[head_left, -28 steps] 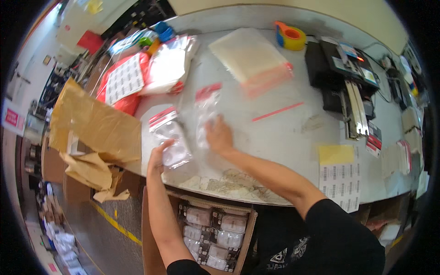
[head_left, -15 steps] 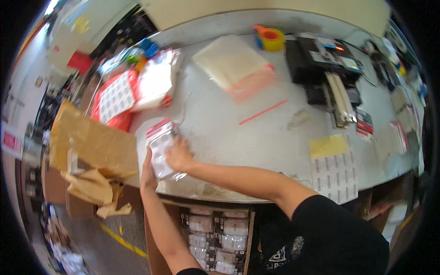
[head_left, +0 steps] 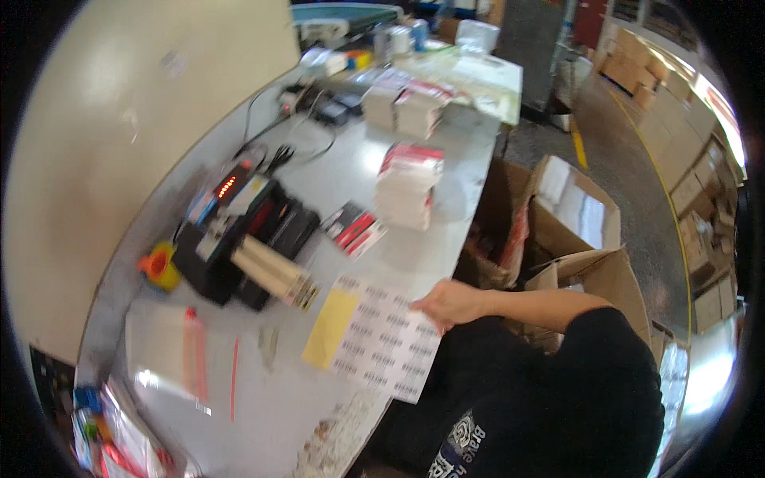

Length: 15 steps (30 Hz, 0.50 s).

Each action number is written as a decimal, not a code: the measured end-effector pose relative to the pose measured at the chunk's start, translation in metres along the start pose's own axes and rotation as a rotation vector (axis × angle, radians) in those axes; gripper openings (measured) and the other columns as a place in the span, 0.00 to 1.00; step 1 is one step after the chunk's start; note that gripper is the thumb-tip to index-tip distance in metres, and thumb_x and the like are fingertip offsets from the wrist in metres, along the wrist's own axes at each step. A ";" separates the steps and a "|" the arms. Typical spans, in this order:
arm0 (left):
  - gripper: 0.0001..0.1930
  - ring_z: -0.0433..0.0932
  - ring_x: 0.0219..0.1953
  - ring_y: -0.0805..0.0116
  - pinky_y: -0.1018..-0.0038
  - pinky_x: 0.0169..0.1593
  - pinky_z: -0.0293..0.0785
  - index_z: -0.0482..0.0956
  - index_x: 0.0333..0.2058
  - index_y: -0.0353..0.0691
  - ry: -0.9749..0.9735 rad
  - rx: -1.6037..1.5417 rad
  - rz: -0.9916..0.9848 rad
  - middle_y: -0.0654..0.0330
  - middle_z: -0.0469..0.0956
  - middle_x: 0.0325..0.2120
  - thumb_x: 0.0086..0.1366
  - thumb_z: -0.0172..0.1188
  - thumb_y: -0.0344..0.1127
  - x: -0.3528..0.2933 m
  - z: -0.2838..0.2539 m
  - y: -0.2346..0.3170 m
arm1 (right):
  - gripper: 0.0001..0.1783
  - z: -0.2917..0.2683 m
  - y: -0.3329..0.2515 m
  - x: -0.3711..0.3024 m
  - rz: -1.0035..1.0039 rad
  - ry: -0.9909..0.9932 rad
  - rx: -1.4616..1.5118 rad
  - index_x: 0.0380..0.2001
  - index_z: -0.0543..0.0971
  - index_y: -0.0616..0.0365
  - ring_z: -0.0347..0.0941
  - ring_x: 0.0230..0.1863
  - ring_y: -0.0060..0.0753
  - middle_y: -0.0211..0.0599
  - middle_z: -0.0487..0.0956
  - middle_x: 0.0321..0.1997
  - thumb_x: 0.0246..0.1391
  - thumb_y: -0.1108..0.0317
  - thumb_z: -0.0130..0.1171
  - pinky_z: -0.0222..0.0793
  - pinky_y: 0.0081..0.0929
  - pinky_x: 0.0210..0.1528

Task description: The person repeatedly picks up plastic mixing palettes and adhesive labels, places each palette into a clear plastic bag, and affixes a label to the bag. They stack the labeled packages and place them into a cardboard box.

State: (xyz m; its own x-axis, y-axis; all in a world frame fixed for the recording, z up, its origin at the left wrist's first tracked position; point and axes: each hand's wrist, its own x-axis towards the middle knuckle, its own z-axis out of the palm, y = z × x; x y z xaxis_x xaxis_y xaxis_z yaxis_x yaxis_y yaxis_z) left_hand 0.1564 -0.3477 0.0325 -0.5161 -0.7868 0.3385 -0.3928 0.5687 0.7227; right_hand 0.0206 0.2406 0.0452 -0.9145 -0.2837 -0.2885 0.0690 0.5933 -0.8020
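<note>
My right hand (head_left: 451,306) is at the edge of a white sheet of barcode labels (head_left: 382,334), fingers closed on its border. The sheet lies by the front edge of the table, with a blank yellow strip (head_left: 331,327) along one side. My left hand is out of view. Beyond the sheet, a black machine (head_left: 239,239) with a red lit display has a pale block (head_left: 271,271) sticking out of its front. Beside it lies a red, black and white card (head_left: 355,229).
Stacks of red-and-white cards (head_left: 408,187) stand along the table's right part. Clear plastic bags (head_left: 163,350), a thin red strip (head_left: 235,378) and a yellow tape roll (head_left: 163,267) lie left. Open cardboard boxes (head_left: 574,203) stand on the floor beside the table.
The view has swung to the right. My right hand has left the clear package and moved to the label sheet. The left hand and that package are now out of view.
</note>
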 end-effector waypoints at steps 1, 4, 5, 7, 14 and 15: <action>0.31 0.69 0.51 0.56 0.59 0.53 0.66 0.65 0.55 0.34 0.105 0.023 0.141 0.48 0.68 0.52 0.60 0.58 0.49 -0.018 0.005 0.020 | 0.30 -0.029 0.010 -0.023 0.068 0.137 0.072 0.19 0.79 0.61 0.75 0.18 0.27 0.37 0.75 0.12 0.66 0.56 0.36 0.70 0.24 0.25; 0.29 0.70 0.49 0.54 0.59 0.53 0.65 0.66 0.54 0.32 0.207 -0.061 0.467 0.45 0.68 0.52 0.60 0.58 0.47 -0.073 0.033 0.095 | 0.31 -0.080 0.030 -0.063 0.149 0.488 0.271 0.14 0.72 0.62 0.73 0.15 0.28 0.38 0.73 0.10 0.66 0.57 0.34 0.71 0.26 0.24; 0.29 0.70 0.49 0.54 0.60 0.53 0.65 0.67 0.53 0.31 0.136 -0.120 0.542 0.44 0.68 0.51 0.61 0.58 0.46 -0.090 0.048 0.123 | 0.32 -0.091 0.037 -0.070 0.183 0.612 0.293 0.12 0.70 0.62 0.73 0.14 0.28 0.39 0.73 0.10 0.66 0.57 0.33 0.71 0.26 0.25; 0.26 0.69 0.49 0.50 0.58 0.54 0.64 0.67 0.52 0.30 -0.114 -0.212 0.653 0.43 0.69 0.50 0.60 0.60 0.40 -0.123 0.087 0.180 | 0.32 -0.111 0.056 -0.075 0.054 0.687 0.216 0.11 0.69 0.63 0.73 0.15 0.29 0.39 0.73 0.10 0.66 0.57 0.32 0.71 0.28 0.26; 0.27 0.59 0.59 0.44 0.58 0.62 0.53 0.67 0.52 0.32 -0.972 -0.123 0.897 0.42 0.61 0.56 0.54 0.63 0.32 -0.272 0.203 0.295 | 0.14 -0.145 0.147 -0.073 0.115 0.678 -0.337 0.21 0.67 0.63 0.69 0.30 0.58 0.54 0.72 0.26 0.58 0.69 0.38 0.68 0.46 0.38; 0.29 0.56 0.61 0.41 0.56 0.62 0.54 0.64 0.53 0.31 -1.048 -0.098 0.921 0.41 0.59 0.57 0.54 0.63 0.34 -0.290 0.215 0.296 | 0.11 -0.143 0.160 -0.082 0.052 0.636 -0.332 0.25 0.66 0.64 0.69 0.31 0.59 0.55 0.71 0.28 0.58 0.70 0.39 0.67 0.46 0.38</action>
State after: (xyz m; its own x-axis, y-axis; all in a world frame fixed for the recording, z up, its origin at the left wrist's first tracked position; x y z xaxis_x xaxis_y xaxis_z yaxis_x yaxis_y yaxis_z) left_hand 0.0259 0.1011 0.0186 -0.8954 0.4233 0.1379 0.4258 0.7237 0.5431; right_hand 0.0499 0.4660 0.0152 -0.9754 0.1849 0.1201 0.0860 0.8204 -0.5653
